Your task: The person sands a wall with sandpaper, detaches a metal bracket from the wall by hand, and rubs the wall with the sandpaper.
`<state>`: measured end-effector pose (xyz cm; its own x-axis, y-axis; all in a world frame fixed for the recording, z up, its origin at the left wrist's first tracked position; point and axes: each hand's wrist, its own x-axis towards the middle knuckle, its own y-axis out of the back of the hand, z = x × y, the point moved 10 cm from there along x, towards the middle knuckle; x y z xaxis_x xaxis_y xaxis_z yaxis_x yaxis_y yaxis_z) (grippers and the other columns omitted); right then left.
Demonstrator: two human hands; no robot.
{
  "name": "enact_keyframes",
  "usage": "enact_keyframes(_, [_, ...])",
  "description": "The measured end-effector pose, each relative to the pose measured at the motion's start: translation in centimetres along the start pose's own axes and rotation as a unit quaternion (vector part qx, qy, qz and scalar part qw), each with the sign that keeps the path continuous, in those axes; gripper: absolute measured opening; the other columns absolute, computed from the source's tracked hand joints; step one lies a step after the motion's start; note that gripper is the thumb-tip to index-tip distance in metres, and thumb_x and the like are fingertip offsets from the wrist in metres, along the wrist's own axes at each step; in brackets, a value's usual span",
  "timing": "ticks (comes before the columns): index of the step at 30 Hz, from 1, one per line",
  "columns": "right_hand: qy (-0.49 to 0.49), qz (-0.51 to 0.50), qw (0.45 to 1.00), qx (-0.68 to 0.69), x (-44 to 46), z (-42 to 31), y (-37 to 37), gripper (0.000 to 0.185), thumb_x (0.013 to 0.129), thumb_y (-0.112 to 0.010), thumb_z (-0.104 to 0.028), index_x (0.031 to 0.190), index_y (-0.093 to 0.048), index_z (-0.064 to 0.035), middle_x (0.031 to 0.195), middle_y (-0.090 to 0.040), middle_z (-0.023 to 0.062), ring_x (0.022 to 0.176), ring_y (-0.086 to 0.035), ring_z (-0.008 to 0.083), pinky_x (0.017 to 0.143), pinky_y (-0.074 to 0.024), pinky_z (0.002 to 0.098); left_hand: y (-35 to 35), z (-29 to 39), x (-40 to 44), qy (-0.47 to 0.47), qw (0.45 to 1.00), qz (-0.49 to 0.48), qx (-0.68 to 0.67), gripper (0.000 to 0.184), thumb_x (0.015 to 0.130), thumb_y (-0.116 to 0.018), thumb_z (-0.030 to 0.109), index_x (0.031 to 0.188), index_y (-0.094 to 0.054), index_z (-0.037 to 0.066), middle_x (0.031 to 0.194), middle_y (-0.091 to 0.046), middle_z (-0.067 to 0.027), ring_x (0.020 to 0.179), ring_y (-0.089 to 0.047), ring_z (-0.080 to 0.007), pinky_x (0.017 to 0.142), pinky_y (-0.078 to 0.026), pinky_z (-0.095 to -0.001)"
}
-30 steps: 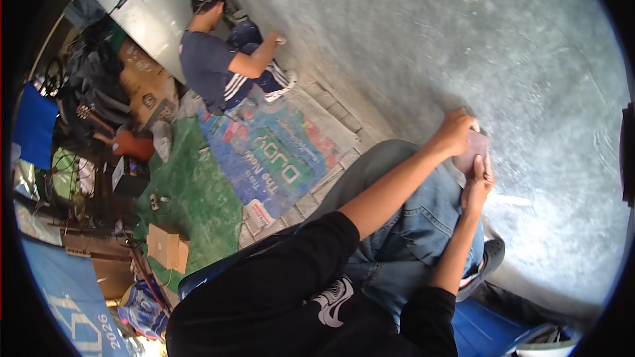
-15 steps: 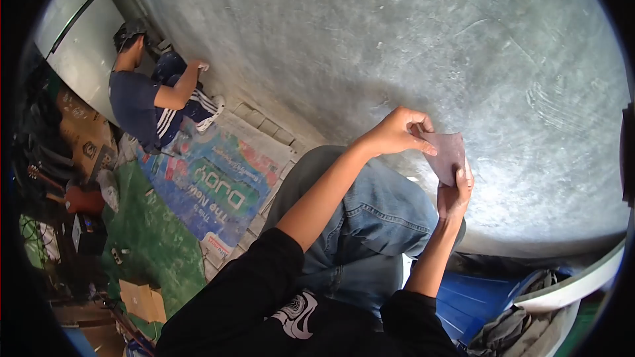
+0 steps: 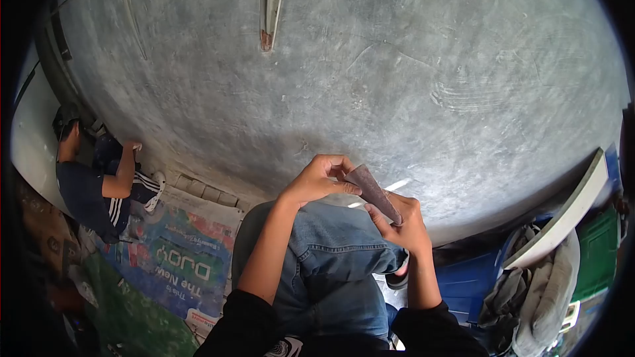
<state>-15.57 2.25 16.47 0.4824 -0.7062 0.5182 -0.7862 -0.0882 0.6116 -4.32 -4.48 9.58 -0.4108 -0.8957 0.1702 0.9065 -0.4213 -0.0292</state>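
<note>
A small brownish sheet of sandpaper [image 3: 373, 193] hangs between my two hands in front of the grey wall, slightly curled and tilted down to the right. My left hand [image 3: 320, 181] pinches its upper left end between thumb and fingers. At the lower right end, my right hand [image 3: 405, 222] grips it, thumb in front and the other fingers partly hidden behind. Just below are my bent knees in blue jeans [image 3: 337, 235].
Another person [image 3: 92, 182] sits by the wall [image 3: 370, 92] at the left. A printed banner [image 3: 182, 261] covers the floor there. To the right are a blue plastic object [image 3: 463, 284], grey cloth [image 3: 549, 291] and a curved white panel [image 3: 562, 215].
My view has swung to the right, so the other person sits further left and lower. The sandpaper now shows more edge-on, tilted between my hands; both hands still hold it.
</note>
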Motion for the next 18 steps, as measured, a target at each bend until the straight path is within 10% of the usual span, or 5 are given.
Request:
enact_keyframes(3, [-0.039,0.038,0.998,0.024,-0.1,0.9,-0.1,0.034,0.08,-0.058,-0.001,0.113,-0.057,0.001,0.076,-0.062,0.0196,0.059,-0.06,0.0297,0.06,-0.048,0.0304,0.1,0.2,0.1,-0.02,1.0,0.01,0.009,0.025,0.07,-0.073,0.002,0.09,-0.06,0.005,0.085,-0.063,-0.0017,0.084,-0.058,-0.01,0.073,-0.048,-0.0245])
enact_keyframes(8, [0.032,0.087,0.996,-0.003,0.2,0.3,0.9,0.065,0.07,-0.041,0.021,0.131,-0.038,0.0007,0.128,-0.045,0.024,0.121,-0.042,0.036,0.098,-0.0371,0.0376,-0.2,0.6,0.1,0.002,0.999,0.035,-0.023,0.031,0.081,-0.066,0.015,0.11,-0.055,0.006,0.094,-0.056,-0.0029,0.086,-0.058,-0.0133,0.068,-0.051,-0.0276])
enact_keyframes(18, [0.056,0.318,0.866,-0.381,1.8,0.4,10.8,0.065,0.066,-0.042,0.019,0.127,-0.045,-0.002,0.128,-0.05,0.0136,0.121,-0.044,0.0292,0.1,-0.0365,0.0441,1.7,-1.5,-0.3,0.071,0.992,0.107,-0.022,0.025,0.082,-0.066,0.021,0.1,-0.059,0.006,0.087,-0.058,-0.0022,0.077,-0.058,-0.0108,0.062,-0.049,-0.0237])
